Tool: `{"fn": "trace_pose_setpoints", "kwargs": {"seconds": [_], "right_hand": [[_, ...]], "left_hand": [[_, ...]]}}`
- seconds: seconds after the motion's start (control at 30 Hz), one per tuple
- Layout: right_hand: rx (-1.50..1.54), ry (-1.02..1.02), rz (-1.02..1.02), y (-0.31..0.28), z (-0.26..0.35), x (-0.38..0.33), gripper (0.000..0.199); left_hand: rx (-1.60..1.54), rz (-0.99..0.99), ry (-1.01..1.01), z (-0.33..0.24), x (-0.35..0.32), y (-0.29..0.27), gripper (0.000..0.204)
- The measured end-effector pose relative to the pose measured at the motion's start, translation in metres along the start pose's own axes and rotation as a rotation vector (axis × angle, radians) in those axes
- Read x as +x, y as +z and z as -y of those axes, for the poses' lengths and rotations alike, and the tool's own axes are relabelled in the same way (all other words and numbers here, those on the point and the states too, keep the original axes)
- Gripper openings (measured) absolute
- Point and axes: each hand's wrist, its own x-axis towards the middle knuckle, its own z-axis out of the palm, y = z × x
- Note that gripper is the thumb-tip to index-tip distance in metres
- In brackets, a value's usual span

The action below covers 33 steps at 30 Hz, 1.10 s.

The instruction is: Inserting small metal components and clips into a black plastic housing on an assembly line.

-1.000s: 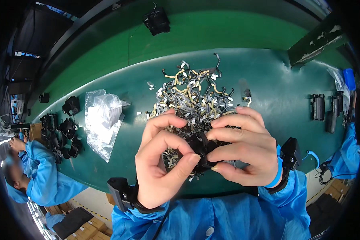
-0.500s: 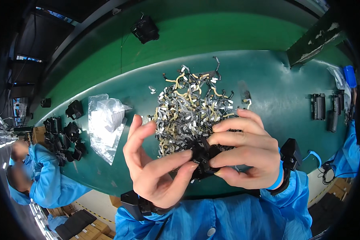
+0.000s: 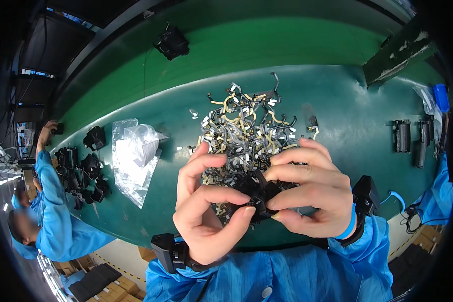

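Between my two hands is a small black plastic part (image 3: pixel 255 194), held just above the near edge of a heap. My left hand (image 3: pixel 206 201) pinches its left side with thumb and forefinger, the other fingers curled loosely. On the other side my right hand (image 3: pixel 312 194) grips the part with thumb and fingers. Its exact shape is partly hidden by my fingertips. Beneath and beyond lies a heap of small flex cables (image 3: pixel 244 131), grey, black and tan with white tabs. One loose cable (image 3: pixel 314 130) rests apart, right of the heap.
A clear plastic bag (image 3: pixel 136 156) lies left of the heap on the green table (image 3: pixel 347 110). Black plastic parts (image 3: pixel 80 171) cluster farther left, beside a co-worker in a blue sleeve (image 3: pixel 53 186). Several black cylindrical units (image 3: pixel 401 136) lie at the right, near a blue object (image 3: pixel 441 98).
My left hand has shifted right and slightly down, closer to my right hand, still on the black part. At the far left, the co-worker's arm has reached out to a small black object.
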Motion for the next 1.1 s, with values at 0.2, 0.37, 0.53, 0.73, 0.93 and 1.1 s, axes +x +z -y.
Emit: {"fn": "trace_pose_setpoints", "kwargs": {"seconds": [0.2,0.37,0.53,0.73,0.93,1.1], "right_hand": [[0.008,0.035,0.007,-0.001,0.003,0.001,0.031],[0.031,0.044,-0.016,0.000,0.002,-0.003,0.036],[0.034,0.056,-0.015,0.002,0.002,-0.003,0.039],[-0.111,-0.024,-0.042,0.005,0.003,-0.004,0.039],[-0.105,-0.049,-0.019,0.008,0.001,-0.008,0.040],[-0.055,-0.043,0.037,0.007,0.005,-0.005,0.046]], "left_hand": [[0.141,-0.037,0.074,-0.005,-0.002,-0.001,0.022],[0.478,0.000,0.252,-0.014,-0.002,-0.007,0.027],[0.652,0.056,0.306,-0.019,-0.004,-0.008,0.016],[0.636,0.066,0.134,-0.032,0.008,-0.007,0.020],[0.116,0.252,-0.199,-0.014,0.019,-0.022,0.017],[-0.141,0.407,-0.380,-0.014,0.026,-0.030,0.018]]}}
